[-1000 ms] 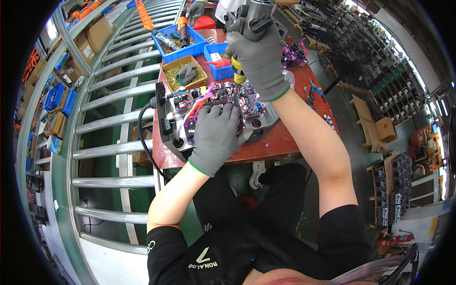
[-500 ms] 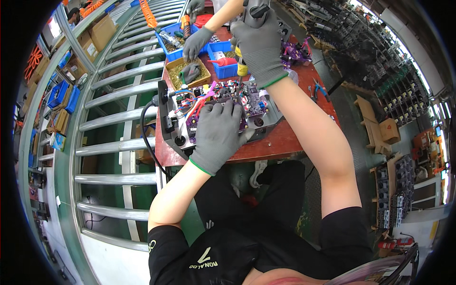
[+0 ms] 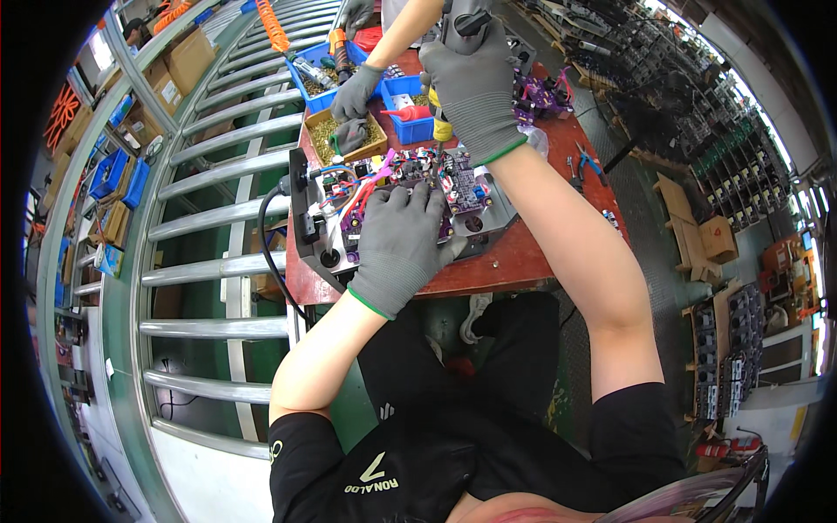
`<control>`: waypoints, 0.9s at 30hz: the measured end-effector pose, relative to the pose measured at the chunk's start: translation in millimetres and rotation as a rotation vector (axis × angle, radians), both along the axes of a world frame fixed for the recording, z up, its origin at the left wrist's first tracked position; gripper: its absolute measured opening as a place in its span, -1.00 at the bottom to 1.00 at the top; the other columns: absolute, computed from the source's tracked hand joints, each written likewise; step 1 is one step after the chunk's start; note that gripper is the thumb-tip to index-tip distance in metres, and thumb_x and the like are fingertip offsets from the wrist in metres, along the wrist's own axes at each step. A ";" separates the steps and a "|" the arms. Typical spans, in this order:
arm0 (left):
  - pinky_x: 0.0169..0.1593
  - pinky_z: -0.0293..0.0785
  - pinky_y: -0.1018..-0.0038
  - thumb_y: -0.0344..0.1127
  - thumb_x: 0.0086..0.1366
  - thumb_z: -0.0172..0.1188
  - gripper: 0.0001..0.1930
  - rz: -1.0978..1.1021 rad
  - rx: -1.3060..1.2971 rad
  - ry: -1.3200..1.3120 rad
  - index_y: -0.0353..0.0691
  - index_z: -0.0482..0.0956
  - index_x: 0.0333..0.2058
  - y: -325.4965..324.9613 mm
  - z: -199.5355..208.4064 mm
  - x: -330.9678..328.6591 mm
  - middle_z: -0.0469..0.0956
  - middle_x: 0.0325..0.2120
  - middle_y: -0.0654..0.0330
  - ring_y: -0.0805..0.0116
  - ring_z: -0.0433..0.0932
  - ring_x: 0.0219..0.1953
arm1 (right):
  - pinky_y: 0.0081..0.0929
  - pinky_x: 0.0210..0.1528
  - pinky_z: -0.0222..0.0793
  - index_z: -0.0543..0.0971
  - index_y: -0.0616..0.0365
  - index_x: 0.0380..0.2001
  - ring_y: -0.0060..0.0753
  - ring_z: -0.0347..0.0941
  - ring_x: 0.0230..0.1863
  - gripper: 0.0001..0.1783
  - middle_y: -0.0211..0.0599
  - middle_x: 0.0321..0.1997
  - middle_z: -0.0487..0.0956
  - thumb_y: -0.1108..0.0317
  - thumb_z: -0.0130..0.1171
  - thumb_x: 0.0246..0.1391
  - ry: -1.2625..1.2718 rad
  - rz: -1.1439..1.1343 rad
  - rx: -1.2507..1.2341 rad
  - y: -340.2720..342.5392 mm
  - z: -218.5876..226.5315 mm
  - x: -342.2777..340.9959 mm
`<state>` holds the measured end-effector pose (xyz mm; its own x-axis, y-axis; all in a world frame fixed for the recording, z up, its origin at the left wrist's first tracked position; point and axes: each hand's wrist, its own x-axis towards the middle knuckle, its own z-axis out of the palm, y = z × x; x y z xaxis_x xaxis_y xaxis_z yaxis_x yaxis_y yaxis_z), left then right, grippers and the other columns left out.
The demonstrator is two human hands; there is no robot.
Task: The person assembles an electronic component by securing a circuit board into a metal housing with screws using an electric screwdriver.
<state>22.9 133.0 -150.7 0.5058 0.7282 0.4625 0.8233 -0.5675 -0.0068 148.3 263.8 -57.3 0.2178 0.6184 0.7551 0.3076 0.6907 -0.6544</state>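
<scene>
A grey-cased electronic unit [image 3: 497, 215] lies on the red table, packed with purple circuit boards and coloured wires. On its near middle rests my left hand [image 3: 401, 231], grey-gloved, fingers stretched flat over the boards. Above the far side, my right hand [image 3: 475, 83], also gloved, is wrapped round a yellow and dark power screwdriver [image 3: 442, 130]. The tool points down, its thin bit reaching the boards among the wires. Whether the tip sits on a screw is too small to tell. A black cable [image 3: 264, 228] runs from the unit's left end.
A co-worker's gloved hand [image 3: 356, 92] is over a yellow tray of screws [image 3: 321, 131], where a grey glove-like thing lies. Blue bins [image 3: 411, 131] stand behind. Pliers [image 3: 590, 161] lie at the table's right. A roller conveyor [image 3: 214, 329] runs along the left.
My right hand and the screwdriver have shifted very slightly leftward. The co-worker's near hand has moved a little left. My left hand stays put on the boards.
</scene>
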 end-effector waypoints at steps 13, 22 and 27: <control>0.10 0.37 0.20 0.25 0.08 0.29 -0.28 0.011 0.019 0.003 -0.21 0.58 0.05 -0.8 0.1 1.8 0.60 0.01 0.11 0.19 0.54 -0.02 | -0.28 -0.25 0.50 0.46 0.26 -0.32 -0.22 0.56 -0.40 -0.67 -0.16 -0.43 0.57 0.41 0.33 -0.17 0.117 0.047 -0.029 -8.3 2.5 0.2; 0.04 0.38 0.20 0.24 0.08 0.30 -0.28 0.017 0.002 0.012 -0.20 0.58 0.06 -2.1 1.7 1.5 0.59 0.01 0.13 0.19 0.53 -0.05 | -0.31 -0.26 0.53 0.43 0.22 -0.30 -0.24 0.60 -0.40 -0.69 -0.18 -0.45 0.58 0.42 0.30 -0.12 -0.076 -0.058 0.041 -41.1 10.4 -19.0; 0.02 0.39 0.22 0.25 0.09 0.29 -0.28 0.005 0.023 0.018 -0.20 0.58 0.06 0.1 -0.6 0.8 0.59 0.00 0.14 0.19 0.53 -0.04 | -0.35 -0.36 0.57 0.39 0.24 -0.29 -0.29 0.63 -0.49 -0.71 -0.14 -0.53 0.60 0.45 0.26 -0.07 -0.036 0.082 -0.052 -44.1 15.5 -19.9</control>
